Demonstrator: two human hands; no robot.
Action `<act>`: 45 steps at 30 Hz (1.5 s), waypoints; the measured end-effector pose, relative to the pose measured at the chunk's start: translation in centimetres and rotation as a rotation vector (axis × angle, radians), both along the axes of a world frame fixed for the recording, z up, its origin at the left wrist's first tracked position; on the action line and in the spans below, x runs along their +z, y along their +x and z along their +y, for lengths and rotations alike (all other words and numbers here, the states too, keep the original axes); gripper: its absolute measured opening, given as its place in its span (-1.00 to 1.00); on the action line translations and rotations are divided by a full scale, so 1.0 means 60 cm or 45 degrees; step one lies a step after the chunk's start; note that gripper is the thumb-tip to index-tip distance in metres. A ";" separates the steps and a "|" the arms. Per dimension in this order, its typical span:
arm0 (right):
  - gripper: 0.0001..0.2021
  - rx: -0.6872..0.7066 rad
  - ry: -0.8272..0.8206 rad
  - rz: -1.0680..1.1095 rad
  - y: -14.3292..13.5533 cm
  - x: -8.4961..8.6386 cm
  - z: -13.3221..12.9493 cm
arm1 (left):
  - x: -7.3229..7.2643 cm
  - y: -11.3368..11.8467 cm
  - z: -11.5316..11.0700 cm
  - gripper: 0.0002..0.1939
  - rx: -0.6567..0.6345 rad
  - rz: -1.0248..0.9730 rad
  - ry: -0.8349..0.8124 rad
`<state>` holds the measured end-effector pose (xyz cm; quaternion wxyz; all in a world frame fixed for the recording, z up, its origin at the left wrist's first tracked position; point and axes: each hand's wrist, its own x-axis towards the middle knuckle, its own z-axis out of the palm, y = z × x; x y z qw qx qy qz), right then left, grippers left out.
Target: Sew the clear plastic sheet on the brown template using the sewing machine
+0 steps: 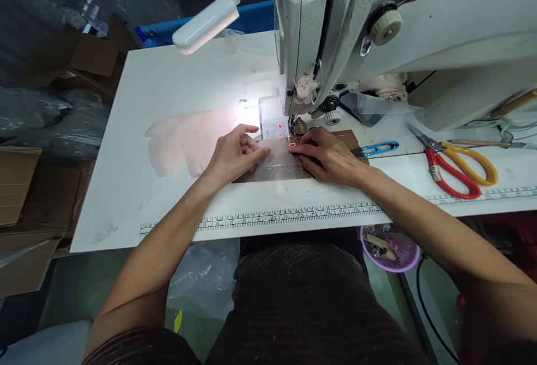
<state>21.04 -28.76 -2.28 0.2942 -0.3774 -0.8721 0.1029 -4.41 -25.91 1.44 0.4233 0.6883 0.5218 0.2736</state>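
A sheer, whitish piece of fabric (277, 162) lies in front of the sewing machine needle, over a brown board (344, 139). My left hand (235, 157) is at its left edge, thumb and fingers closed on it, with the index finger raised a little. On the right side, my right hand (326, 155) has its fingertips closed on the fabric near the presser foot (291, 124). A small red-and-white piece (292, 144) shows at those fingertips. Blue thread snips (380, 148) lie beside my right hand, on the board's edge.
The white sewing machine (310, 29) stands over the table, with a lit lamp (206, 23) left of its head. Red- and yellow-handled scissors (455, 166) lie at the right. A printed ruler (272, 217) runs along the front edge. A purple basket (392, 267) hangs below.
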 end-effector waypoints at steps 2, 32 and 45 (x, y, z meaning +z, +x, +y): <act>-0.69 -0.007 -0.007 0.007 -0.001 -0.002 -0.001 | -0.001 0.003 -0.001 -0.48 0.050 0.004 0.033; -0.66 0.051 -0.138 0.101 0.008 0.005 -0.002 | -0.004 -0.002 0.009 -0.49 0.055 -0.043 -0.044; -0.63 0.111 -0.158 0.174 0.017 0.018 -0.006 | 0.003 0.000 0.011 -0.50 0.086 -0.137 -0.149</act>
